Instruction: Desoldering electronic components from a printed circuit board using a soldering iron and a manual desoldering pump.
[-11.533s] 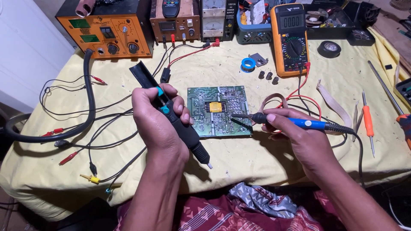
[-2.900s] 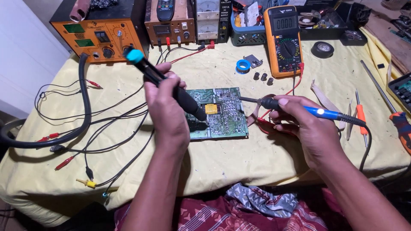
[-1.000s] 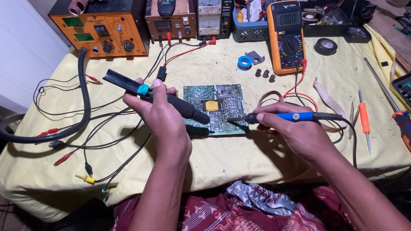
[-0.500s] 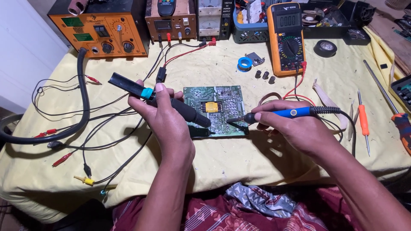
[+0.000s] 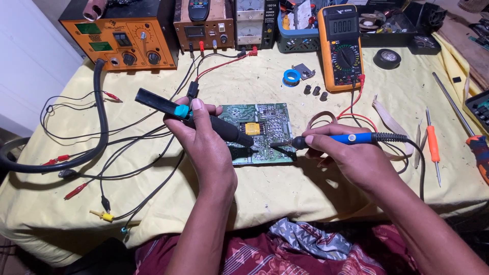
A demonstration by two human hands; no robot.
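Left hand is wrapped around the black desoldering pump, nozzle down on the green circuit board at frame centre. Right hand pinches the blue soldering iron, tip at the board's lower right edge. I'd bring nozzle and tip onto one joint and keep both wrists braced. Yellow cloth covers the bench; orange multimeter sits upper right.
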